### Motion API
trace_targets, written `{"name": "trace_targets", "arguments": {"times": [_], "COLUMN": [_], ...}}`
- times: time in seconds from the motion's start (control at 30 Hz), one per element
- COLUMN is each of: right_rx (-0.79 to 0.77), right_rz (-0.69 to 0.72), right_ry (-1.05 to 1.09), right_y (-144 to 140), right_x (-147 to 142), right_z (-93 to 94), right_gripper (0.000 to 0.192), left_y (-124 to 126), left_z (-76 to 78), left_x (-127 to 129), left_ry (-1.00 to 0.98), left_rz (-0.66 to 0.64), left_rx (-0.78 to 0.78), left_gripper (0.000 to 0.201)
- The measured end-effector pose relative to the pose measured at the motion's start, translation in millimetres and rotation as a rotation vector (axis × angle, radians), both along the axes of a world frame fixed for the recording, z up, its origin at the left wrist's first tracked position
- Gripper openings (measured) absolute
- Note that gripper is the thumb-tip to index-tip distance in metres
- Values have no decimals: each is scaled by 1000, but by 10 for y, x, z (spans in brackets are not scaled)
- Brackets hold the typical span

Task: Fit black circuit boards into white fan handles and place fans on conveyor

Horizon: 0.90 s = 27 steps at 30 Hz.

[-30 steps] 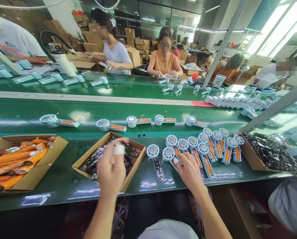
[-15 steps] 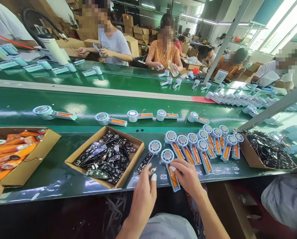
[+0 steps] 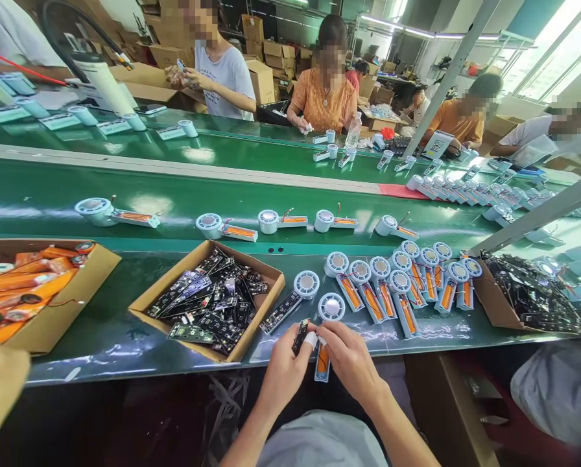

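Note:
My left hand (image 3: 290, 357) is closed on a small black circuit board (image 3: 300, 336), held upright; a white cover sits on its thumb tip. My right hand (image 3: 346, 353) is pinched against the left fingertips, and what lies in the pinch is too small to make out. Below both hands rests a light-blue handheld fan body (image 3: 331, 307), its round head away from me and its open handle showing an orange battery (image 3: 322, 360). The hands partly hide that handle. Left of it lies another fan body (image 3: 306, 285) with a black circuit board (image 3: 281, 312) over its handle.
Beside my left hand stands a carton of circuit boards (image 3: 256, 334); farther left, a carton of orange batteries (image 3: 71, 311). Several open fan bodies (image 3: 380, 267) cluster at right, near another carton (image 3: 497, 298) of black boards. More fans stand on the green belt (image 3: 213, 188). Co-workers sit opposite.
My hands have come together over the near fan's handle. The circuit board now shows upright in my left hand. At far left, another person's hand has moved further into view.

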State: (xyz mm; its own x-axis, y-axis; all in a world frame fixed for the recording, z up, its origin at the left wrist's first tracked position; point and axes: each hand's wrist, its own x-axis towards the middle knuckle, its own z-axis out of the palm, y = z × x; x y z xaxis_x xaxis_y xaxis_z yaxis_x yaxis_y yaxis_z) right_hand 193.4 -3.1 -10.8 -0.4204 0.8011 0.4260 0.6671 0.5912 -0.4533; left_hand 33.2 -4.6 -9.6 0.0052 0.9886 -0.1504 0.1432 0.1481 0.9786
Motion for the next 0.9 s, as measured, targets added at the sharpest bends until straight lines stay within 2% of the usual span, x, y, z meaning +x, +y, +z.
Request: {"name": "trace_targets", "arguments": {"times": [0.1,0.23,0.53,0.7,0.9], "right_rx": [-38,-10,78,4,71], "right_rz": [-20,-81,-251,-229,-146], "right_ry": [39,49,-30,65,-258], "right_y": [-41,-76,-85,16,112], "right_x": [-14,-31,-91,-66,-59], "right_z": [8,-11,-41,0,150], "right_gripper": [37,33,30,24,20], "left_y": [18,41,12,-38,-13], "left_z": [21,39,-44,-111,-82], "left_x": [-1,13,116,55,13], "left_ry": [13,35,-20,13,260], "left_rz": [-40,-68,29,36,-122], "left_rx": [1,21,44,-1,165], "left_gripper": [28,28,27,28,33]}}
